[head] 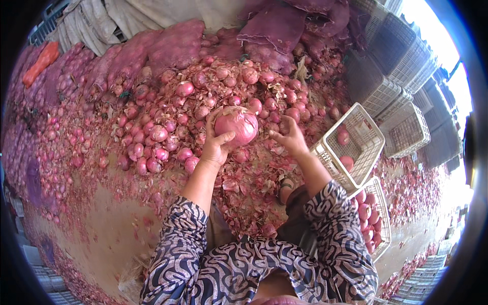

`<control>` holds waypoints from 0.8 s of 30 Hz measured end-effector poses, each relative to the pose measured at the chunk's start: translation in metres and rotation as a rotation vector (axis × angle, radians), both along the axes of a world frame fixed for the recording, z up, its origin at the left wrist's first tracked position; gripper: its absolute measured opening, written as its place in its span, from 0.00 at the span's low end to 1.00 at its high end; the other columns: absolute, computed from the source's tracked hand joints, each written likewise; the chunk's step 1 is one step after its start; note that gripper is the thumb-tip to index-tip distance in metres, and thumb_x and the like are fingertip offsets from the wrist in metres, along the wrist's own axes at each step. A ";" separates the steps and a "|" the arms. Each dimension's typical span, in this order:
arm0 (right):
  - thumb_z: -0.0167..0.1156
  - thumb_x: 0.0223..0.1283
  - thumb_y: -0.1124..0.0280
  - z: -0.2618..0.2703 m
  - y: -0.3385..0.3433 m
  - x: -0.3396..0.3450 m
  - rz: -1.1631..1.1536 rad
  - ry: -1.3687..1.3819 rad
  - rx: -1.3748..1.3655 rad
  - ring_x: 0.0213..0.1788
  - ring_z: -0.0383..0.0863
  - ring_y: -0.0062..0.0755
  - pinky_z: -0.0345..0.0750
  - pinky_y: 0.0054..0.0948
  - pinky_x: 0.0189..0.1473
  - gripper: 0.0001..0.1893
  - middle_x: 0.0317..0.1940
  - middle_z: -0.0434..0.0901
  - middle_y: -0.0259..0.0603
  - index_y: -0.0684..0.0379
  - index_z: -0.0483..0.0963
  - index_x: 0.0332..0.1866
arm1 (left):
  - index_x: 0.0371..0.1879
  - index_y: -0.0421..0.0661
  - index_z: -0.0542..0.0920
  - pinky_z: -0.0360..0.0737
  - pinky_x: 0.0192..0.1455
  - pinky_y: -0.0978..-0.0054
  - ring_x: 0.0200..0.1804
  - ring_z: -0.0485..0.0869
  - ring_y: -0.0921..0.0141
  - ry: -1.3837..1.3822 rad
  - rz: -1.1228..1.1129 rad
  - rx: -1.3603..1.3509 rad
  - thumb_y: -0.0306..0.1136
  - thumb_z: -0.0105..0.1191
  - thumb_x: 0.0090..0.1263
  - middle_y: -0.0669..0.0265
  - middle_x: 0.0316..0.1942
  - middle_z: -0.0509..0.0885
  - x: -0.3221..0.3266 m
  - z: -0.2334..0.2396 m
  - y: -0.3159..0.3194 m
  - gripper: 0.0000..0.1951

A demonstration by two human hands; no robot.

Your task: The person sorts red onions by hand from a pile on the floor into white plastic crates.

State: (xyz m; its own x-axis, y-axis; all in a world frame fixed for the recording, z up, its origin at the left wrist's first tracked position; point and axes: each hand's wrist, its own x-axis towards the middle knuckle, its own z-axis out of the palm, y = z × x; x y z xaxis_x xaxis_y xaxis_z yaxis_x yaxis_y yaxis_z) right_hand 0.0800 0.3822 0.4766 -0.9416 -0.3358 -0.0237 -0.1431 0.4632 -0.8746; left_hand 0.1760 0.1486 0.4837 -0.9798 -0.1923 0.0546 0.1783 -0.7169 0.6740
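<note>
My left hand point(216, 144) holds a large red onion point(239, 126) from its left side, with the thumb across the front. Dry, papery skin clings to the onion's top. To the right, my right hand point(290, 137) is apart from the onion, its thumb and fingers spread with nothing between them. Beyond both hands lies a heap of loose red onions point(185, 89) mixed with shed skins. A white plastic crate point(352, 179) stands to the right of my right forearm, tilted in view, with a few onions point(343, 136) inside.
A second crate point(385, 228) full of onions sits beside my right elbow. Purple mesh sacks point(175, 45) of onions line the back and left. Stacked crates point(396, 49) rise at the right. Shed onion skins point(244, 213) cover the floor around my sandalled foot point(285, 192).
</note>
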 end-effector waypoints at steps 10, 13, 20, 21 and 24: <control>0.61 0.70 0.66 -0.011 -0.028 0.028 -0.017 -0.023 -0.662 0.56 0.79 0.30 0.76 0.29 0.60 0.20 0.52 0.81 0.40 0.60 0.74 0.64 | 0.72 0.54 0.61 0.79 0.65 0.60 0.66 0.73 0.63 -0.211 -0.160 -0.089 0.23 0.73 0.53 0.61 0.63 0.73 -0.005 -0.017 0.044 0.46; 0.55 0.76 0.65 -0.012 -0.016 0.013 -0.181 0.161 -0.495 0.45 0.81 0.23 0.78 0.27 0.52 0.14 0.42 0.85 0.36 0.63 0.81 0.53 | 0.73 0.54 0.60 0.80 0.64 0.59 0.65 0.74 0.63 -0.193 -0.216 -0.056 0.23 0.73 0.53 0.62 0.63 0.73 -0.014 -0.015 0.052 0.47; 0.73 0.58 0.62 -0.014 0.001 0.028 0.133 -0.110 -0.705 0.59 0.77 0.32 0.71 0.29 0.65 0.35 0.58 0.77 0.43 0.64 0.68 0.68 | 0.71 0.47 0.61 0.75 0.67 0.64 0.62 0.76 0.63 0.088 0.044 -0.893 0.28 0.81 0.43 0.59 0.61 0.74 -0.018 -0.019 0.054 0.53; 0.72 0.59 0.62 -0.012 0.003 0.027 0.104 -0.161 -0.758 0.58 0.77 0.30 0.72 0.29 0.64 0.33 0.57 0.78 0.43 0.65 0.69 0.67 | 0.71 0.47 0.61 0.74 0.68 0.64 0.62 0.76 0.63 0.176 0.094 -1.082 0.28 0.81 0.43 0.59 0.61 0.74 -0.016 -0.019 0.054 0.53; 0.68 0.64 0.62 -0.007 -0.001 0.021 -0.080 -0.370 -0.981 0.54 0.77 0.25 0.74 0.27 0.59 0.27 0.51 0.80 0.38 0.67 0.72 0.62 | 0.71 0.45 0.60 0.72 0.70 0.64 0.64 0.75 0.64 -0.066 -0.056 -0.345 0.27 0.77 0.49 0.61 0.63 0.74 -0.008 -0.025 0.073 0.49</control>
State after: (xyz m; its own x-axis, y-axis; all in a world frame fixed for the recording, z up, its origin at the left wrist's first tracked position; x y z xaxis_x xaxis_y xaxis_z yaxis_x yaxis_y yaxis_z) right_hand 0.1010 0.3807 0.4694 -0.9515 -0.3007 -0.0656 0.2092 -0.4756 -0.8544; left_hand 0.1677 0.2221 0.4588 -0.9919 -0.1200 0.0429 0.0931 -0.4526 0.8868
